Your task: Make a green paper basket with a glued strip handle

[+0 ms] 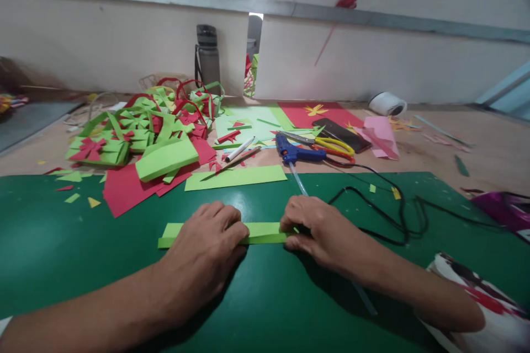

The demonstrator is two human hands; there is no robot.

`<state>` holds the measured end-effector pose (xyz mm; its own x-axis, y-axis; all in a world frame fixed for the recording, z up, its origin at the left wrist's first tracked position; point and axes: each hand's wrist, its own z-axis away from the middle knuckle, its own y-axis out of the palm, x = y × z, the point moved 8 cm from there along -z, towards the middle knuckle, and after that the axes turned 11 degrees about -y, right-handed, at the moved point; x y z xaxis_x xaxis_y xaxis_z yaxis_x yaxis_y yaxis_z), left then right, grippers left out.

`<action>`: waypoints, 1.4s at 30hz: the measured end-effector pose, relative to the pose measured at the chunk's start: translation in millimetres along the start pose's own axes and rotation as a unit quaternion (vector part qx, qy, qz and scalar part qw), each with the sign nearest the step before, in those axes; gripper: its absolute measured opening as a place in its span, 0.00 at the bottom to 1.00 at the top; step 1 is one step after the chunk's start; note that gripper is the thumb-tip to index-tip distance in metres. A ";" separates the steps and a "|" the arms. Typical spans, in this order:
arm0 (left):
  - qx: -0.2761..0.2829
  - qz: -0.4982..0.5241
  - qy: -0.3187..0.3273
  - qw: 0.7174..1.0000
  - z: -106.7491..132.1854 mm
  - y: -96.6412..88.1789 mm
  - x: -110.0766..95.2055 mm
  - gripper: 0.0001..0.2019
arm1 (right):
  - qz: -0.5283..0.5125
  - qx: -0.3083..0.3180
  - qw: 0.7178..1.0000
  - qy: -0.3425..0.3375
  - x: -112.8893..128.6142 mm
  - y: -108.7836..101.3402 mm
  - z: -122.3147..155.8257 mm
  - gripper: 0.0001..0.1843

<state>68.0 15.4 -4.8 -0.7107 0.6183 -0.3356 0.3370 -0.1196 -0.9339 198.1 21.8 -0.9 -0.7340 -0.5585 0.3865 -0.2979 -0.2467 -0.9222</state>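
Note:
A strip of light green paper (265, 231) lies across the green mat, with a narrow fold running along its near edge. Over its left half rests my left hand (211, 248), fingers curled and thumb pressed on the fold. My right hand (308, 226) pinches the right end of the strip between thumb and fingers, hiding that end. Just beyond the hands lies another flat green paper strip (240, 177). A blue glue gun (300, 151) stands past my right hand, its clear glue stick pointing toward that hand.
Behind on the left is a pile of green and red paper baskets (136, 127) beside a dark bottle (207, 60). Scissors (337, 145), a black phone (343, 135) and a white pen (240, 149) lie beyond the mat (83, 265). The glue gun's black cord (401, 215) loops at right.

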 end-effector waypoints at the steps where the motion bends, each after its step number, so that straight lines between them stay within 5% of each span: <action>1: -0.006 -0.005 0.006 1.000 0.7 -0.2 -0.7 0.10 | 0.019 -0.003 1.000 -0.014 2.5 2.0 -0.6 0.04; 10: -0.023 -0.059 0.025 0.998 5.6 -3.2 -2.2 0.14 | 0.184 -0.109 0.972 -0.098 19.7 -7.3 3.8 0.10; 17: -0.037 -0.110 0.075 0.990 7.8 -0.2 -10.3 0.14 | 0.088 -0.067 0.988 -0.105 18.9 5.1 3.0 0.09; 21: -0.023 -0.088 0.035 0.995 4.3 0.5 -6.3 0.15 | 0.009 -0.067 0.996 -0.056 15.7 5.5 -3.8 0.03; 24: 0.004 -0.073 0.001 0.997 1.5 -3.1 2.1 0.12 | 0.017 -0.072 0.995 -0.063 19.1 7.8 -9.6 0.07; 30: 0.075 0.036 -0.116 0.990 12.8 -20.9 49.4 0.05 | 0.048 -0.105 0.990 -0.078 13.1 6.4 -12.0 0.11; 35: 0.056 0.066 -0.187 0.979 30.5 -32.8 73.9 0.06 | 0.054 -0.050 0.996 -0.049 12.3 5.1 -18.4 0.08; 42: 0.053 0.026 -0.194 0.979 29.0 -32.2 74.6 0.05 | 0.047 0.029 0.998 -0.032 40.2 14.4 -49.3 0.07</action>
<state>-13.8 42.9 -3.3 -0.8823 0.2706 -0.3851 0.3271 -0.2356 -0.9151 134.2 34.9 0.6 -0.7155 -0.6307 0.3004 -0.1929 -0.2349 -0.9527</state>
